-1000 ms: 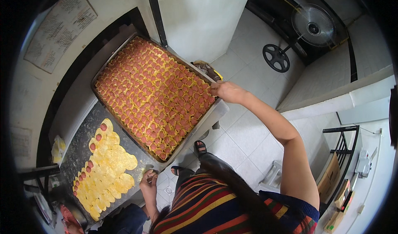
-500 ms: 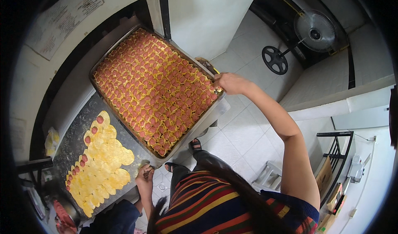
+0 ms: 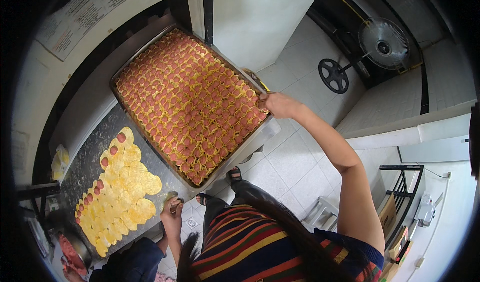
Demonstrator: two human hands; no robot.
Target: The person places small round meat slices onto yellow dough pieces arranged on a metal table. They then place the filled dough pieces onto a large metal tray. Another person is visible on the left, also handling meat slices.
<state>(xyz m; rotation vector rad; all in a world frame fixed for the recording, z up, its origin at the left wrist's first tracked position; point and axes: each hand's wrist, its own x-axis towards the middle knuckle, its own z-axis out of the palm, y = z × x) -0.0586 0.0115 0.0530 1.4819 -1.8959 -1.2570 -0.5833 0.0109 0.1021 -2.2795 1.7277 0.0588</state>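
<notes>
A large metal tray is packed with rows of pink sausage slices wrapped in yellow dough. My right hand reaches to the tray's right corner, its fingers bent and pinched together over the last pieces; the fingertips are partly hidden, so what they hold does not show. By the front edge of the dark worktop, my left hand is curled with fingertips together around something too small to name. To its left lie overlapping round yellow dough wrappers, several with a sausage slice along their left side.
At the lower left another person's dark sleeve and hand show near a bowl of red pieces. A plastic bag sits at the worktop's far left. Beyond stand a white panel and a fan; a grey stool is to the right.
The view has shifted slightly. My right hand has lowered a little at the tray's corner and covers more of it. My left hand stays curled by the worktop edge.
</notes>
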